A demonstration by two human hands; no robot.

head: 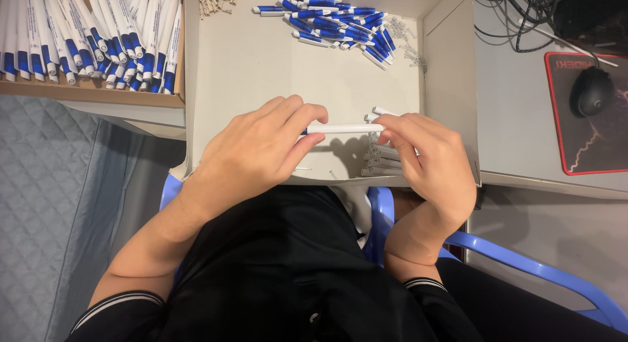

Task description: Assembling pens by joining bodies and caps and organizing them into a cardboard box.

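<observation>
You hold a white pen barrel (345,129) between your two hands, over the middle of an open cardboard box (261,74). The barrel lies flat and runs from side to side.

Your left hand (258,149) is closed on the left end of the barrel. The thumb sits under it and the pointer finger curls over the top, so that end is hidden inside your fingers.

Your right hand (428,155) pinches the right end with its fingertips. That hand is curled too, and it also seems to hold a few more white pen pieces (383,160) tucked under the palm. One more white piece (384,111) pokes out just above your right fingers.

At the far side of the box lies a pile of blue and white pen parts (340,23). Near them sit some small metal springs (411,51).

To your left, another box is packed with finished blue and white pens (91,38) standing in rows. To your right, a black computer mouse (592,91) rests on a dark mouse pad with a red edge (589,149).

You sit on a blue plastic chair (523,263).
</observation>
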